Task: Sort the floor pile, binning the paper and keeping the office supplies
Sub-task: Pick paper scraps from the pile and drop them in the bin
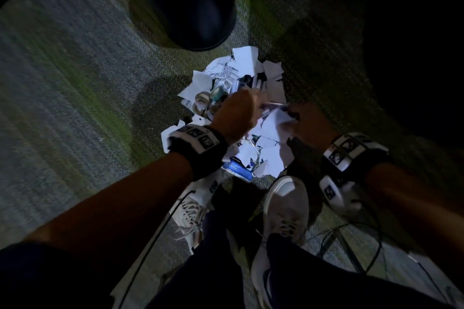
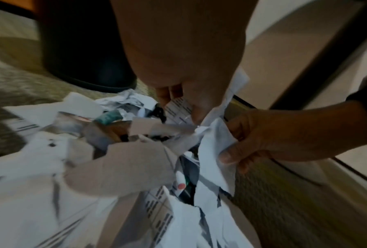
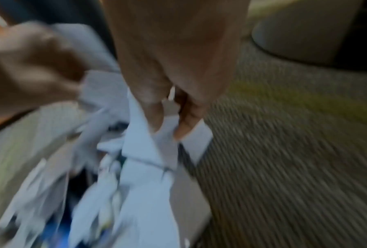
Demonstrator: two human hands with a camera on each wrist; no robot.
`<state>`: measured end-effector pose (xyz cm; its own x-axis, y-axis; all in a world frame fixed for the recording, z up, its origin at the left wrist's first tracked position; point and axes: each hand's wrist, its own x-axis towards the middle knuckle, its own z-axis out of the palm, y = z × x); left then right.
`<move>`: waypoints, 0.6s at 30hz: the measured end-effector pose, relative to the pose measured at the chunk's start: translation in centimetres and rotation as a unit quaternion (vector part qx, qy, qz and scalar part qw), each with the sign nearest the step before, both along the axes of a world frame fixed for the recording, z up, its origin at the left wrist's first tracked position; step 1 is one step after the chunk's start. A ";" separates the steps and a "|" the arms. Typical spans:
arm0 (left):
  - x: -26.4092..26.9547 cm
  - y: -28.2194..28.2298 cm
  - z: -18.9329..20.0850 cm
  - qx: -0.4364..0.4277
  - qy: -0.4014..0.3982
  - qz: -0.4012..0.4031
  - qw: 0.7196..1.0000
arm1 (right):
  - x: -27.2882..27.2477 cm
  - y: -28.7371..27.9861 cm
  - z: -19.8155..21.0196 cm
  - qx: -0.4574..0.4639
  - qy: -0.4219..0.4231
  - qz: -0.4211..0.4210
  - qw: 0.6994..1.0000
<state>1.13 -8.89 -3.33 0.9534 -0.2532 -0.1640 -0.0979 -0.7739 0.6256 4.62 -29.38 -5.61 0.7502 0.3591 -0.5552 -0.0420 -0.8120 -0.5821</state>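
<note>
Both the left hand [image 1: 234,113] and right hand [image 1: 310,123] pinch torn paper [image 1: 275,118] (fingers curled).

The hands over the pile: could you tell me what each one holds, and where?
Right hand pinches a torn white paper scrap by its right edge. Left hand grips other paper; the exact spot is hidden.

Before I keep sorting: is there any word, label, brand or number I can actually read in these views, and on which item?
None can be read.
Torn printed paper scraps: lines of print, too small and blurred.
Table-like sheet: dark blocks in rows, unreadable.
Blue item at the pile's near edge: pale marking, too blurred.
Wrist bands: square black-and-white marker patterns, no words.
</note>
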 end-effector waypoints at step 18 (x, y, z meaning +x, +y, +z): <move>-4.0 7.7 0.1 -0.047 0.172 0.136 0.975 | 2.2 5.6 -2.3 -0.089 -0.065 0.110 0.988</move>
